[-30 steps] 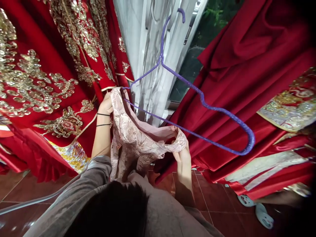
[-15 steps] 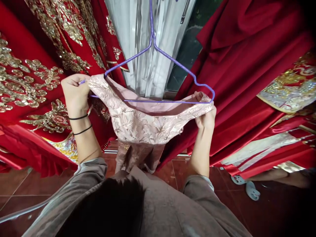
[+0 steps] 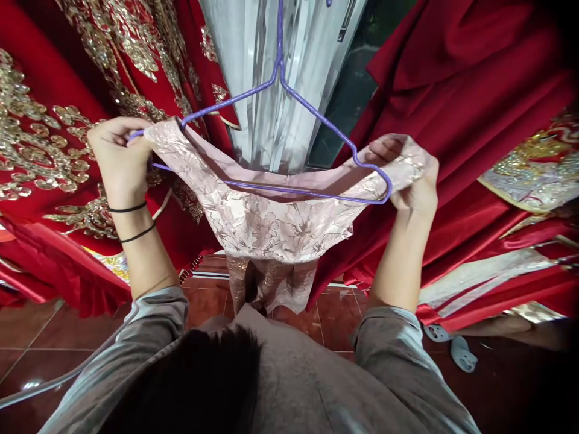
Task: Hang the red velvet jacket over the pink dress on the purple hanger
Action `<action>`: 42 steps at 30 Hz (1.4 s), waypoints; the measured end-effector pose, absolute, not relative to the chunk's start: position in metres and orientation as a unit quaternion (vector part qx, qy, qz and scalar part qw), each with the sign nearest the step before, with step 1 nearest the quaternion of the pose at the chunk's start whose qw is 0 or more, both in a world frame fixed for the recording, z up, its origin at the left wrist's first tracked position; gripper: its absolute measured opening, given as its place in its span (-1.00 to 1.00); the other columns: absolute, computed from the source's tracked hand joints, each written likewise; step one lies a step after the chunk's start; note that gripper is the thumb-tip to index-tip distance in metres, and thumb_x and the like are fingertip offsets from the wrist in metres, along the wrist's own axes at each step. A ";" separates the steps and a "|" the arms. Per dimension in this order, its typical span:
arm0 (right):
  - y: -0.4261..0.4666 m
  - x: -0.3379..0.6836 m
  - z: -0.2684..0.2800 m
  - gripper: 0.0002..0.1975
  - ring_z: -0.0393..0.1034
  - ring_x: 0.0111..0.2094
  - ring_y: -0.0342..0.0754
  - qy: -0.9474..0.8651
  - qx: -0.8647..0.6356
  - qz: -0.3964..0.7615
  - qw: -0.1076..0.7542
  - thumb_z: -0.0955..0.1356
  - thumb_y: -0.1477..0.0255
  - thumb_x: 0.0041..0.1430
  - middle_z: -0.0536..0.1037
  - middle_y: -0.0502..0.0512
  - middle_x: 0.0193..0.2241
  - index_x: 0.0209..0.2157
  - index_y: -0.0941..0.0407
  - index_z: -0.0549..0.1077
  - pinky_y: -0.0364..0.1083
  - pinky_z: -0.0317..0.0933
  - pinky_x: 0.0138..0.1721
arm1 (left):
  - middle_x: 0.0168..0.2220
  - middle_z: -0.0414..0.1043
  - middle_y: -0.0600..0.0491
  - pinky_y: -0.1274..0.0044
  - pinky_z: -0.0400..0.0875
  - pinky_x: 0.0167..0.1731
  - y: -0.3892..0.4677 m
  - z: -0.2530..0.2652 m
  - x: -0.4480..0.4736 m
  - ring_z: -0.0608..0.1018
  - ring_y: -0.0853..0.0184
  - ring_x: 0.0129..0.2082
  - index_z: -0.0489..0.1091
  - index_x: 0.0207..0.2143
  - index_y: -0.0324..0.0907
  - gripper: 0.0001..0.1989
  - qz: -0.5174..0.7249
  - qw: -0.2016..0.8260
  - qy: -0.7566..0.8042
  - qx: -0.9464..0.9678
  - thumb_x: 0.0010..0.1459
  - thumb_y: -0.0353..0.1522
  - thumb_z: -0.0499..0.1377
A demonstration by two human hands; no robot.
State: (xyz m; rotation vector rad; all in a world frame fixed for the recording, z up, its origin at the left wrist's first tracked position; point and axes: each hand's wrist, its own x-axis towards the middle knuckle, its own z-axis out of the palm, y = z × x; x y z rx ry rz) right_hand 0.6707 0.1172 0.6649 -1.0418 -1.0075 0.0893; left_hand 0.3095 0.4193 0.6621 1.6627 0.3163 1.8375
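A pale pink floral brocade dress [image 3: 275,232] hangs before me, its skirt falling toward the floor. The purple hanger [image 3: 319,111] passes through the dress's left shoulder, while its right end lies in front of the neckline, outside the right shoulder. My left hand [image 3: 122,154] is closed around the left shoulder and the hanger's left end. With my right hand [image 3: 414,181], I grip the right shoulder of the dress and stretch it outward past the hanger's end. Some right fingers show inside the shoulder opening.
Red garments with gold sequin work [image 3: 75,150] hang on the left. Dark red fabric [image 3: 434,102] drapes on the right. White curtains [image 3: 266,120] hang behind the hanger. Light clogs [image 3: 464,354] and part of a person's leg [image 3: 502,327] are at lower right.
My right hand has pulled the right shoulder of the dress outward and up, beyond the hanger's end. My left hand has shifted slightly left and up with the hanger's left end.
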 end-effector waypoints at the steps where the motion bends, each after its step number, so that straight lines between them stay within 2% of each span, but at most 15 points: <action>1: 0.109 0.671 0.658 -0.58 0.52 -0.11 0.09 -0.432 -0.472 0.040 0.768 0.53 0.09 -0.12 0.61 0.20 -0.17 -0.26 0.05 0.56 0.08 0.38 -0.01 | -0.57 0.42 0.13 0.67 0.06 -0.53 0.418 0.660 0.310 0.23 0.60 -0.59 0.57 -0.46 -0.31 -0.89 0.696 0.312 0.122 0.635 -0.15 -0.53 0.33; 4: 0.086 0.670 0.636 -0.60 0.51 -0.04 0.15 -0.384 -0.488 0.057 0.782 0.49 0.06 -0.11 0.59 0.18 -0.07 -0.24 -0.04 0.55 0.12 0.41 -0.07 | -0.61 0.39 0.16 0.66 0.03 -0.56 0.416 0.655 0.314 0.21 0.59 -0.61 0.59 -0.48 -0.27 -0.90 0.685 0.323 0.141 0.638 -0.16 -0.46 0.37; 8: 0.075 0.663 0.629 -0.47 0.49 -0.03 0.20 -0.363 -0.515 0.084 0.772 0.50 -0.04 -0.24 0.57 0.24 -0.03 -0.24 -0.03 0.56 0.14 0.42 -0.16 | -0.64 0.33 0.17 0.65 -0.03 -0.57 0.416 0.652 0.319 0.17 0.58 -0.62 0.59 -0.49 -0.27 -0.89 0.691 0.324 0.160 0.626 -0.19 -0.44 0.37; 11: 0.088 0.654 0.641 -0.48 0.51 -0.11 0.11 -0.378 -0.526 0.088 0.757 0.55 0.06 -0.23 0.59 0.23 -0.07 -0.21 0.04 0.59 0.04 0.41 -0.19 | -0.65 0.30 0.17 0.64 -0.04 -0.58 0.416 0.652 0.321 0.15 0.57 -0.62 0.58 -0.51 -0.26 -0.90 0.674 0.343 0.165 0.633 -0.18 -0.42 0.36; 16: 0.118 0.647 0.672 -0.60 0.46 -0.40 -0.08 -0.465 -0.576 0.076 0.668 0.64 0.20 -0.35 0.59 0.11 -0.50 -0.56 0.15 0.52 -0.12 0.34 -0.35 | -0.65 0.26 0.18 0.65 -0.08 -0.58 0.405 0.653 0.322 0.10 0.57 -0.61 0.58 -0.50 -0.23 -0.91 0.664 0.377 0.159 0.626 -0.19 -0.46 0.34; 19: 0.123 0.644 0.692 -0.70 0.26 -0.64 -0.25 -0.498 -0.631 0.077 0.589 0.60 0.35 -0.21 0.45 -0.02 -0.72 -0.63 0.19 0.47 -0.22 0.12 -0.59 | -0.53 0.40 0.13 0.68 0.06 -0.54 0.397 0.651 0.323 0.21 0.56 -0.55 0.61 -0.38 -0.22 -0.82 0.662 0.364 0.145 0.639 -0.14 -0.49 0.33; 22: 0.124 0.642 0.706 -0.80 0.06 -0.72 -0.33 -0.517 -0.673 0.075 0.524 0.49 0.61 -0.05 0.34 -0.09 -0.79 -0.64 0.21 0.46 -0.23 -0.10 -0.66 | -0.39 0.53 0.05 0.67 0.25 -0.49 0.394 0.648 0.318 0.37 0.52 -0.48 0.61 -0.29 -0.24 -0.74 0.648 0.364 0.146 0.653 -0.11 -0.53 0.28; 24: 0.125 0.642 0.708 -0.81 0.10 -0.68 -0.31 -0.520 -0.679 0.083 0.512 0.45 0.70 -0.05 0.38 -0.08 -0.74 -0.61 0.20 0.47 -0.22 -0.07 -0.64 | -0.43 0.53 0.00 0.63 0.31 -0.53 0.394 0.649 0.310 0.41 0.47 -0.53 0.61 -0.27 -0.29 -0.73 0.625 0.414 0.146 0.645 -0.05 -0.51 0.20; 27: 0.125 0.646 0.699 -0.80 0.26 -0.54 -0.24 -0.528 -0.640 0.118 0.546 0.51 0.68 -0.17 0.48 -0.06 -0.56 -0.49 0.15 0.51 -0.20 0.12 -0.52 | -0.53 0.47 -0.04 0.58 0.32 -0.56 0.390 0.657 0.296 0.41 0.43 -0.59 0.59 -0.30 -0.39 -0.69 0.591 0.445 0.159 0.654 0.14 -0.34 0.11; 29: 0.125 0.647 0.691 -0.72 0.32 -0.45 -0.20 -0.535 -0.593 0.136 0.587 0.54 0.56 -0.19 0.51 -0.05 -0.45 -0.36 0.11 0.53 -0.19 0.20 -0.44 | -0.52 0.46 0.00 0.61 0.31 -0.49 0.384 0.666 0.291 0.39 0.49 -0.56 0.59 -0.31 -0.39 -0.68 0.577 0.367 0.183 0.706 0.17 -0.26 0.21; 32: 0.128 0.643 0.678 -0.77 0.28 -0.47 -0.21 -0.552 -0.568 0.090 0.604 0.52 0.33 -0.07 0.48 -0.05 -0.47 -0.33 0.10 0.55 -0.17 0.19 -0.42 | -0.49 0.48 0.07 0.64 0.30 -0.39 0.376 0.679 0.293 0.34 0.56 -0.53 0.59 -0.31 -0.40 -0.74 0.561 0.259 0.215 0.756 0.00 -0.35 0.40; 35: 0.138 0.637 0.664 -0.76 0.23 -0.52 -0.21 -0.550 -0.572 0.016 0.608 0.49 0.22 0.01 0.40 -0.05 -0.53 -0.43 0.12 0.54 -0.14 0.21 -0.41 | -0.51 0.46 0.06 0.62 0.33 -0.39 0.374 0.685 0.304 0.34 0.52 -0.54 0.57 -0.38 -0.40 -0.80 0.592 0.246 0.234 0.731 -0.01 -0.40 0.41; 37: 0.146 0.634 0.657 -0.76 0.30 -0.47 -0.17 -0.531 -0.562 -0.010 0.635 0.46 0.19 0.05 0.43 -0.03 -0.49 -0.41 0.09 0.54 -0.11 0.28 -0.34 | -0.47 0.49 0.04 0.60 0.35 -0.37 0.376 0.685 0.311 0.37 0.49 -0.51 0.57 -0.40 -0.37 -0.85 0.625 0.229 0.233 0.709 0.00 -0.43 0.40; 40: 0.150 0.629 0.649 -0.77 0.45 -0.22 -0.05 -0.515 -0.569 -0.051 0.639 0.41 0.20 0.10 0.53 0.03 -0.33 -0.33 0.06 0.56 0.01 0.35 -0.09 | -0.40 0.55 0.00 0.52 0.40 -0.20 0.378 0.681 0.317 0.46 0.39 -0.39 0.58 -0.40 -0.32 -0.90 0.645 0.164 0.232 0.710 0.06 -0.42 0.35; 42: 0.146 0.619 0.636 -0.71 0.38 0.08 0.05 -0.493 -0.587 -0.091 0.635 0.41 0.19 0.09 0.54 0.07 -0.08 -0.16 0.01 0.55 0.10 0.28 0.11 | -0.21 0.59 -0.06 0.40 0.35 0.04 0.376 0.672 0.317 0.52 0.27 -0.16 0.60 -0.29 -0.27 -0.85 0.649 0.093 0.230 0.719 0.10 -0.37 0.33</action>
